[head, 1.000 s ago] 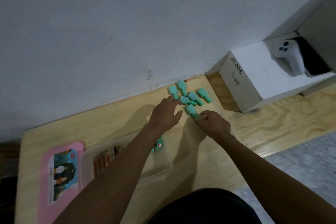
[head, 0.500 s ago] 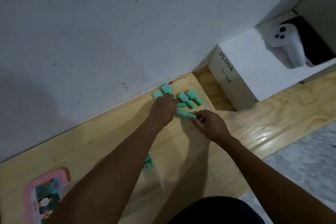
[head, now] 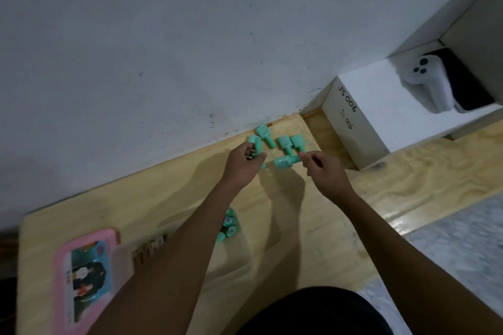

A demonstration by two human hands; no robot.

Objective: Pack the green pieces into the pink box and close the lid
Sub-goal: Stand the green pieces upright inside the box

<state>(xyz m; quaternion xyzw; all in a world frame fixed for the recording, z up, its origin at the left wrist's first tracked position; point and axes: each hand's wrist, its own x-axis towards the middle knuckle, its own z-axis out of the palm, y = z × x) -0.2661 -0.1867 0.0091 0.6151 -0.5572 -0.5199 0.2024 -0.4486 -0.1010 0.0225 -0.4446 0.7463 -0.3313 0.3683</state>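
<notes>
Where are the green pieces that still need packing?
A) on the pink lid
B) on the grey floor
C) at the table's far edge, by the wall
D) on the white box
C: the loose green pieces lie clustered on the wooden table against the wall, where the left hand and the right hand each hold one.

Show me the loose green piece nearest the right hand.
The piece lying crosswise, its narrow end at the right hand's fingers; the other loose pieces lie nearer the wall.
</notes>
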